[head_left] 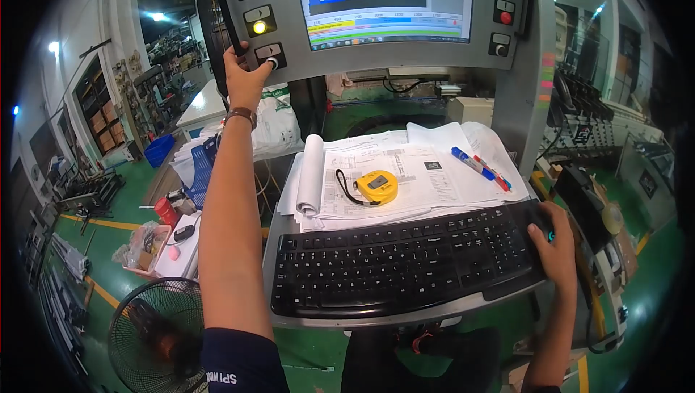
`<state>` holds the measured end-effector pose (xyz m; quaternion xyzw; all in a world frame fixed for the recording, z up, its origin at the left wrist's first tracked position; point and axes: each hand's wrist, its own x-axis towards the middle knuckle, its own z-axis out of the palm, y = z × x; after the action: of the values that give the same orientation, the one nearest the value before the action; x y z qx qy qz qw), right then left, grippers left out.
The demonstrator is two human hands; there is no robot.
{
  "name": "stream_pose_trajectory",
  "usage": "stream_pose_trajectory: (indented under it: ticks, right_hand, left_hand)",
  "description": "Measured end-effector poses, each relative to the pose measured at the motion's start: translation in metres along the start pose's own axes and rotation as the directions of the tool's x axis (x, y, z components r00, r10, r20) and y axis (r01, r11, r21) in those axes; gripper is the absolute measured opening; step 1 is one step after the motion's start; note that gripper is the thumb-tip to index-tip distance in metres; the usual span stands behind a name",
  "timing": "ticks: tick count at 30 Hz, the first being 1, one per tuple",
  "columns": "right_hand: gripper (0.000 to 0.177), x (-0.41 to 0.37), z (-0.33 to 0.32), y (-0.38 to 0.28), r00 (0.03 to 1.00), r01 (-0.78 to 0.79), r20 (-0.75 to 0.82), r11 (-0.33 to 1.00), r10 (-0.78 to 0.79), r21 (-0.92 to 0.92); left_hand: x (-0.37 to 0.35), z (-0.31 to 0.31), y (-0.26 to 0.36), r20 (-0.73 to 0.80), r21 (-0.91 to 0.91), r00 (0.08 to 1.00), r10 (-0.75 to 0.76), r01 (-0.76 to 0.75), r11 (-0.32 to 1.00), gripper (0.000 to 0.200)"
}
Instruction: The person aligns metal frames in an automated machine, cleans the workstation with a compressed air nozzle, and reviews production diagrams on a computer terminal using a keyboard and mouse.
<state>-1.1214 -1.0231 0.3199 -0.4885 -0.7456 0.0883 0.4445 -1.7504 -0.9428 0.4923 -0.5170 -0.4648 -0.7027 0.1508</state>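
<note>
My left hand reaches up to the grey control panel, its thumb on the lowest push button of the left column. Its other fingers lie at the panel's left edge, partly hidden, near a black handle. Over a dark computer mouse with a small cyan mark, my right hand is curled at the right end of the black keyboard. Behind the keyboard, a yellow tape measure with a black strap rests on printed drawings. Blue and red pens lie to its right.
A lit screen shows a coloured diagram. On the panel's right side is a red button. A floor fan stands at lower left, below a tray of small items. A blue bin sits farther back.
</note>
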Motion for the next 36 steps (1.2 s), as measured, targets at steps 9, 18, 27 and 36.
stream_pose_trajectory:
  ticks: [9, 18, 27, 36]
  right_hand:
    - [0.048, 0.003, 0.004, 0.004, 1.000, 0.002, -0.009, 1.000, -0.002, 0.002]
    - [0.037, -0.002, 0.011, 0.013, 0.984, -0.050, -0.168, 0.998, 0.055, 0.035]
    - [0.040, -0.087, -0.003, 0.077, 0.874, -0.079, -0.486, 0.987, 0.000, -0.143]
    - [0.045, -0.356, -0.037, 0.198, 0.638, -0.680, -0.422, 0.728, 0.644, 0.083]
  left_hand:
    - [0.006, 0.001, -0.013, -0.038, 0.026, 0.995, 0.093, -0.092, 0.995, 0.069]
    - [0.004, 0.003, -0.015, -0.059, 0.200, 0.980, 0.189, -0.174, 0.964, 0.067]
    - [0.003, -0.003, -0.019, -0.041, 0.141, 0.985, 0.170, -0.163, 0.977, 0.071]
    - [0.040, -0.002, -0.077, 0.005, 0.073, 0.950, 0.313, -0.312, 0.947, 0.061]
